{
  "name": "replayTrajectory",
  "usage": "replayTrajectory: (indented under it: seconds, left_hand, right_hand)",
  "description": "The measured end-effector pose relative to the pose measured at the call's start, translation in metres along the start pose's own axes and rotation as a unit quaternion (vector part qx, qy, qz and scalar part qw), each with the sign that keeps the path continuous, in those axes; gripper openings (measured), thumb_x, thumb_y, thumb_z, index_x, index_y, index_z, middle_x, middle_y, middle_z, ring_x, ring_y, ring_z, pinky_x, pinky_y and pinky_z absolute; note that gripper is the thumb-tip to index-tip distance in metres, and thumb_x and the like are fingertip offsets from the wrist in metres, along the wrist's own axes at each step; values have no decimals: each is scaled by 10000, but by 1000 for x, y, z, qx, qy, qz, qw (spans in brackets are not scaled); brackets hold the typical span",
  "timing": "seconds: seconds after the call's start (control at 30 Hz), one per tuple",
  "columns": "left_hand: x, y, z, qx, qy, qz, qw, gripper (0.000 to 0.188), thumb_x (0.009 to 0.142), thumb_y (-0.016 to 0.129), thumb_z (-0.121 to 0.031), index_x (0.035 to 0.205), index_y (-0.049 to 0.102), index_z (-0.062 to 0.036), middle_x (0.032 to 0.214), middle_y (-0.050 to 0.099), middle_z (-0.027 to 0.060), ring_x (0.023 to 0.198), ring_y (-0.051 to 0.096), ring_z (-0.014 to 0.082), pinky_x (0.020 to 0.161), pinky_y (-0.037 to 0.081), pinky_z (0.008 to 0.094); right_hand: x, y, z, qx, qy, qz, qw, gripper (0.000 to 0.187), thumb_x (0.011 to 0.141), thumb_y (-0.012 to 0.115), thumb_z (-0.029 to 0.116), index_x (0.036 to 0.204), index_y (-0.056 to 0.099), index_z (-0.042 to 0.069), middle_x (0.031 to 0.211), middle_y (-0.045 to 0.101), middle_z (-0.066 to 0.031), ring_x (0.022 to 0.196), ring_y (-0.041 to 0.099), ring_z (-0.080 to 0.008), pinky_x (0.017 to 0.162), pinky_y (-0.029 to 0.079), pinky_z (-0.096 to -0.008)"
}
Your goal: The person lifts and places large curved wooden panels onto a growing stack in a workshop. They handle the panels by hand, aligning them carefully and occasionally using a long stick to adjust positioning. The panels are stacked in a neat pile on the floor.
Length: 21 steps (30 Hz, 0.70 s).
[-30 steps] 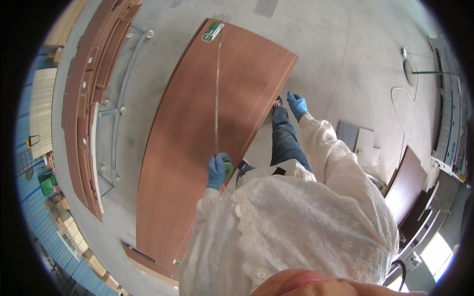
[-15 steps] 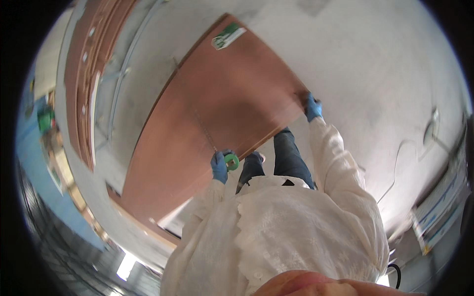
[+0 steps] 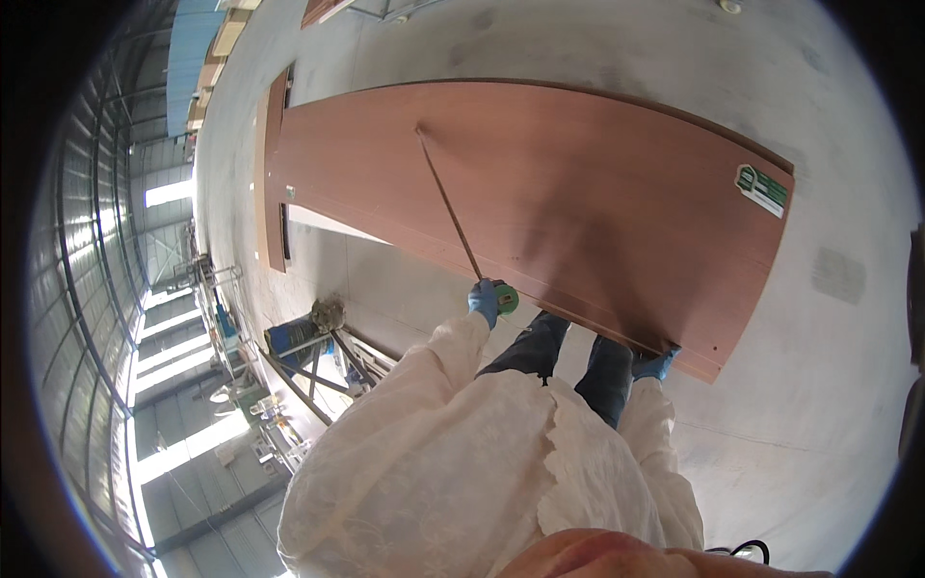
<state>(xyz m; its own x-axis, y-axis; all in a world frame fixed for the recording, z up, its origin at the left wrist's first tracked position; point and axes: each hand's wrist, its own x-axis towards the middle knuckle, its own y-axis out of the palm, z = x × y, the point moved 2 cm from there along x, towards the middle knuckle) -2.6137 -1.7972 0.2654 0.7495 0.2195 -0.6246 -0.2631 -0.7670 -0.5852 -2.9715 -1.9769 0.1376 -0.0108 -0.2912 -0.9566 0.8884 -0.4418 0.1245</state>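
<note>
A long reddish-brown panel lies across in front of me, with a green-and-white label near its far right corner. My left hand, in a blue glove, is closed on a round green tape measure just off the panel's near edge. Its metal blade runs out over the panel towards the upper left. Also gloved in blue, my right hand grips the panel's near edge close to its right end, beside my leg. The fingers of that hand are partly hidden.
A narrower brown board lies crosswise at the panel's left end. A metal frame and a blue machine stand at the near left. Grey concrete floor stretches to the right; boxes stand at the far left.
The view has turned, so the panel now lies crosswise with its labelled end at the right. My right hand now shows along the near edge; the tape measure stays in my left hand.
</note>
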Motion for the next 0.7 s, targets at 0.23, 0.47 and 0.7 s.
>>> replayTrajectory:
  seconds: [0.23,0.47,0.7]
  left_hand:
    - [93,-21,63,-239,-76,-48,967,401,972,422,-376,1091,640,-61,981,675,120,793,657,266,679,575,404]
    - [206,-51,99,-345,-133,-102,924,506,981,407,-503,1098,620,-59,999,665,124,827,668,296,741,581,419]
    - [238,-72,74,-406,-123,-136,895,542,940,566,-506,1130,603,0,1003,671,127,764,674,292,654,595,443]
  right_hand:
    - [9,19,-13,34,-6,17,999,648,851,517,655,1317,491,205,1329,537,-103,1166,533,-331,928,493,-499]
    - [19,28,-68,57,19,-3,998,688,880,468,683,1337,493,170,1349,520,-112,1233,505,-324,1025,458,-483]
    - [15,39,-79,25,-29,-30,999,726,889,415,721,1370,471,182,1390,498,-108,1255,499,-320,1035,465,-487]
